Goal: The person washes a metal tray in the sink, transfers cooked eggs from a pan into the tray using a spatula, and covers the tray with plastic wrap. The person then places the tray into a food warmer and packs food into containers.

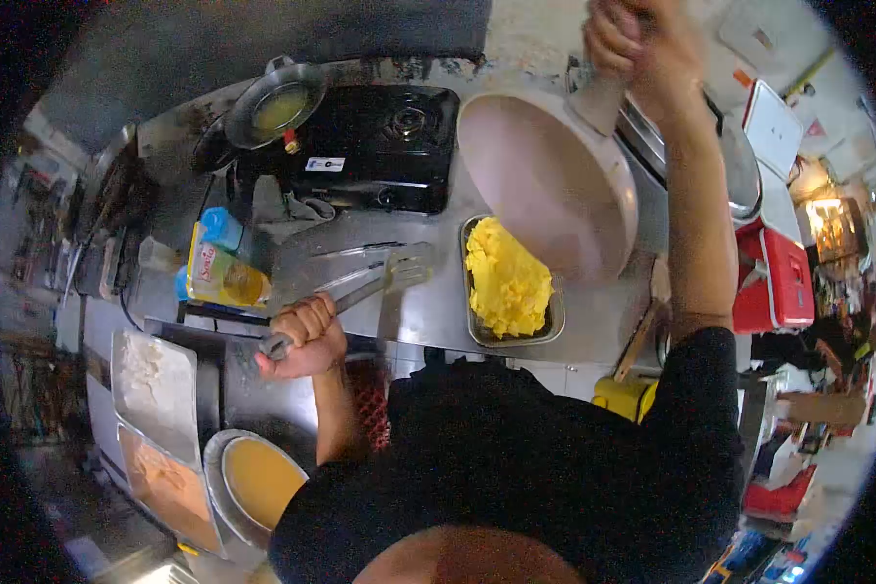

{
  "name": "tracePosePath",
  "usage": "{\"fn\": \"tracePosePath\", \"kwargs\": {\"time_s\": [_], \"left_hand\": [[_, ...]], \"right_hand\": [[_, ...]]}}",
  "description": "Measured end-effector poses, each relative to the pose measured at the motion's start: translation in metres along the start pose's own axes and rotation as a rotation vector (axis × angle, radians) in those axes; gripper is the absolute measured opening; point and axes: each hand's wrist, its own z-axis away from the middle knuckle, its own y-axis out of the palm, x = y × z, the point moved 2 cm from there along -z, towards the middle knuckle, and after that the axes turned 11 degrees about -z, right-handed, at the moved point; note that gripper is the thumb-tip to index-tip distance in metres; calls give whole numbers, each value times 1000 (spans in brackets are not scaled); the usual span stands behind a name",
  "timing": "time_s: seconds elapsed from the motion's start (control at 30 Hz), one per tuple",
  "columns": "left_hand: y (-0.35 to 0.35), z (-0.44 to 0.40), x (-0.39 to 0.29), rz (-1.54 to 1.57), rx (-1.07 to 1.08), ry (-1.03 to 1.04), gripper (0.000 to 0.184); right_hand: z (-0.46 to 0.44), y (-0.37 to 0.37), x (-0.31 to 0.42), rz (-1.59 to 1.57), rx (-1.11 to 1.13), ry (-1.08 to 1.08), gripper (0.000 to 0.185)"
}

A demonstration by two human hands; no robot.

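Observation:
My left hand (307, 333) is wrapped round the grey handle of a slotted spatula (411, 273), its head pointing right over the counter. My right hand (633, 44), smeared by motion, is closed on the handle of a large pan (545, 180) with a pale, pinkish inside. The pan looks tilted, its inside turned towards me, and little shows in it. Just below its lower left rim stands a metal tray (474, 329) heaped with yellow food like scrambled egg (504, 277). The spatula head is apart from both tray and pan.
A black gas stove (380, 141) stands behind, with a small frying pan (282, 105) to its left. An oil pouch (229, 273) and a grey cloth (287, 209) lie on the steel counter. Lower left are a flour tray (156, 389) and a bowl of yellow liquid (263, 482). A red cooler (777, 282) is right.

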Motion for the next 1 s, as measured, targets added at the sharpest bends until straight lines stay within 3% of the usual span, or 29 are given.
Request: {"fn": "tracePosePath", "kwargs": {"time_s": [0.07, 0.17, 0.27, 0.3, 0.33, 0.43, 0.5, 0.6, 0.7, 0.73, 0.77, 0.9, 0.97, 1.0], "left_hand": [[-5, 7, -2, -32, -25, 23, 55], [-12, 4, -11, -37, -71, 66, 55], [-32, 11, -27, -64, -117, 89, 55], [-36, 14, -32, -96, -131, 109, 55], [-39, 18, -38, -129, -145, 127, 55], [-47, 31, -55, -188, -230, 127, 54], [-52, 40, -64, -211, -233, 109, 54], [-56, 55, -71, -238, -273, 116, 54], [-53, 69, -78, -234, -346, 115, 53], [-60, 81, -87, -255, -285, 75, 52], [-68, 91, -92, -274, -226, 42, 52], [-61, 106, -99, -300, -260, 60, 52], [-60, 113, -102, -321, -302, 47, 52], [-56, 111, -99, -322, -319, 51, 52]], "right_hand": [[-26, -19, -33, -85, -127, 69, 34], [-42, -7, -25, 84, -488, -212, 33], [-103, -112, -72, -197, -207, -433, 18], [-109, -102, -75, -338, -127, -524, 16], [-115, -95, -86, -216, -393, -690, 24], [-119, -54, -121, -67, -747, -853, 22], [-125, -67, -170, -416, -685, -969, 16], [-116, -94, -254, 200, -954, -871, 18], [-121, -171, -340, -362, -822, -879, 26], [-116, -190, -358, -562, -767, -924, 26], [-108, -212, -364, -331, -889, -997, 21], [-48, -134, -321, -21, -1257, -849, 23], [-10, -84, -304, 30, -1296, -827, 26], [8, -76, -315, -67, -1207, -908, 28]]}}
